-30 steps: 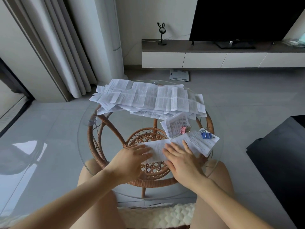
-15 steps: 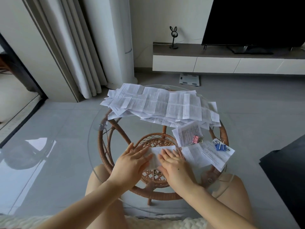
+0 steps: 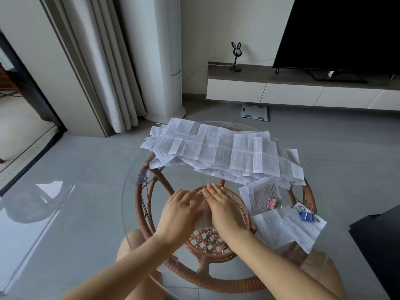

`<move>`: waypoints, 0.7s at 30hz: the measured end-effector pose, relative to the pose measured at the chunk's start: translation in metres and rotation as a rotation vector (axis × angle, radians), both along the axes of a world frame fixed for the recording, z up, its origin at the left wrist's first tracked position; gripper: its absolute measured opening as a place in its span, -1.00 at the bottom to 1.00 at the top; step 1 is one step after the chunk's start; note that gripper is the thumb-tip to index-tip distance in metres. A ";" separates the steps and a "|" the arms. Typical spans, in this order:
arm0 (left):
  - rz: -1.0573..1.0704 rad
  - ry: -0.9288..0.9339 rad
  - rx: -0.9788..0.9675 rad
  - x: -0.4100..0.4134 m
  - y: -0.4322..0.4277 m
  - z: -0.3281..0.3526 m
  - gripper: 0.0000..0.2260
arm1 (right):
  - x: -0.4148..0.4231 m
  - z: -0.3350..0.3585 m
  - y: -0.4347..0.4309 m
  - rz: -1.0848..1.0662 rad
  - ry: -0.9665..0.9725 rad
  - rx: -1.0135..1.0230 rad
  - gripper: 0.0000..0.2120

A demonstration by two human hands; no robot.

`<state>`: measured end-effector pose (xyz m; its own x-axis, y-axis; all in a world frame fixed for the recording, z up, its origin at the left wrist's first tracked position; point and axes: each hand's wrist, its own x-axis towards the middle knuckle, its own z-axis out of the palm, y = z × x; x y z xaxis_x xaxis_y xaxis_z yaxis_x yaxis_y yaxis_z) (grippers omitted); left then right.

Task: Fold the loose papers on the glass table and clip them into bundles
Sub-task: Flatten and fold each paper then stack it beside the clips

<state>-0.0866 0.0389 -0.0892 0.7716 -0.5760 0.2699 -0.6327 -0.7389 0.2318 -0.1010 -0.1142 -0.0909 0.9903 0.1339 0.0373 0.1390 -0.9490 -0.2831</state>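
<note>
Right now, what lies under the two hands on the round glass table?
A folded white paper, pressed flat by the left hand and right hand. Only a strip between the hands shows; the rest is covered. Below, through the round glass table, the brown wicker base shows.

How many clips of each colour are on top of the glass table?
Pink clip: 1
Blue clip: 1
Total: 2
</note>
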 end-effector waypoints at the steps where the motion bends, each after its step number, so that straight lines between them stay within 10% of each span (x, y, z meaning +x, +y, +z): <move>1: -0.047 0.022 -0.038 -0.010 0.001 0.001 -0.61 | -0.001 0.002 0.000 0.011 0.006 -0.010 -0.47; 7: -0.179 0.016 -0.058 -0.001 0.015 -0.005 -0.68 | 0.024 0.020 -0.009 -0.078 -0.380 0.086 -0.80; 13: -0.093 -0.004 -0.036 0.036 0.014 0.003 -0.77 | 0.088 0.042 -0.024 -0.132 -0.125 -0.209 -0.50; 21: -0.053 0.059 -0.039 0.055 0.012 0.008 -0.76 | 0.100 0.065 -0.019 -0.036 -0.146 -0.450 -0.79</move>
